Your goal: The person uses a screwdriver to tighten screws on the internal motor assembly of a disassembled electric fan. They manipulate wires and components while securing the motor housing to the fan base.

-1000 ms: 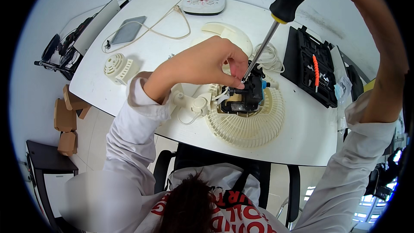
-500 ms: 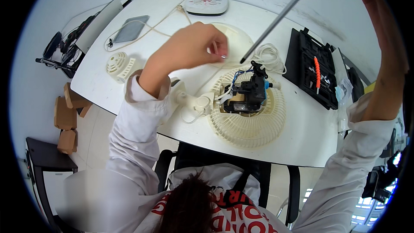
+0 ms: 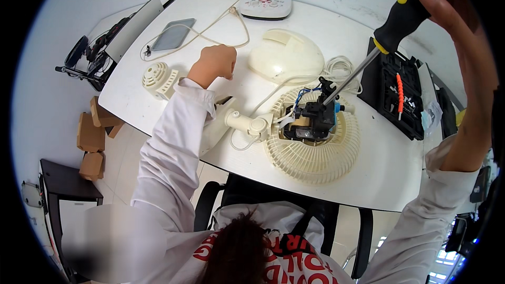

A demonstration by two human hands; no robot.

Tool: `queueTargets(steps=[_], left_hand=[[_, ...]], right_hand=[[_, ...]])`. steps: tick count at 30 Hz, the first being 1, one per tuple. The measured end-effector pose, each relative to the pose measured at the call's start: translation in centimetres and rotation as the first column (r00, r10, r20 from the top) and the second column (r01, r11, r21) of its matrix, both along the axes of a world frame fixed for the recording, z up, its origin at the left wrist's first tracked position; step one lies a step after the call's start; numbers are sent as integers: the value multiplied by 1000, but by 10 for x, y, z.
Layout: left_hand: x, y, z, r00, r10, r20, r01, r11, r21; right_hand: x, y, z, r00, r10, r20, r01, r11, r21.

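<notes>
My right hand (image 3: 447,16) grips a long screwdriver (image 3: 397,29) with a black and yellow handle, its shaft angled down to the exposed black motor assembly (image 3: 310,121). The motor, with wires attached, sits in the cream fan grille (image 3: 313,163), joined to a cream pivot neck (image 3: 242,123). Curled fingers of my left hand (image 3: 214,63) are low over the table, left of a smooth cream cover (image 3: 286,55); what they hold, if anything, is hidden. A vented housing (image 3: 158,79) lies left of that hand.
On the white table (image 3: 384,173) are an open black toolbox (image 3: 389,84) with an orange flexible bit, coiled cable (image 3: 339,68), a grey tray (image 3: 173,34), loose cord and a white base (image 3: 265,5). Cardboard boxes (image 3: 90,131) lie on the floor; a chair is below.
My left hand has left the motor, moving left and down with fingers curled. The screwdriver lifted away from the motor, then came back down to it at a shallower angle.
</notes>
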State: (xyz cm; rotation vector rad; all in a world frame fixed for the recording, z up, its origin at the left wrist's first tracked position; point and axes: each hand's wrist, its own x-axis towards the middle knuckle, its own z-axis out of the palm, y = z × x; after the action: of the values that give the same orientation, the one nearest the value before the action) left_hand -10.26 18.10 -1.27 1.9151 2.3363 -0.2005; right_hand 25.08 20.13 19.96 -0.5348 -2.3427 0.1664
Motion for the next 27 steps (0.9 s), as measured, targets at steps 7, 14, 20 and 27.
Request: queueTargets(steps=[7,14,20,27], left_hand=[[-10,-2,-14,999,1,-35,-1,1000,10],[15,-31,40,978,-179,104,148,956,254],[82,-104,98,919,-369,141,276,855,439],[151,-145,84,957,-248,148,84,730,679]], right_hand=[[1,3,-9,997,12,-82,-16,998,-52],[15,2,-12,915,-12,-404,-78,976,-205],[20,4,-33,778,41,-627,-325,881,-345],[-5,-6,-68,616,252,-747,-714,580,-393]])
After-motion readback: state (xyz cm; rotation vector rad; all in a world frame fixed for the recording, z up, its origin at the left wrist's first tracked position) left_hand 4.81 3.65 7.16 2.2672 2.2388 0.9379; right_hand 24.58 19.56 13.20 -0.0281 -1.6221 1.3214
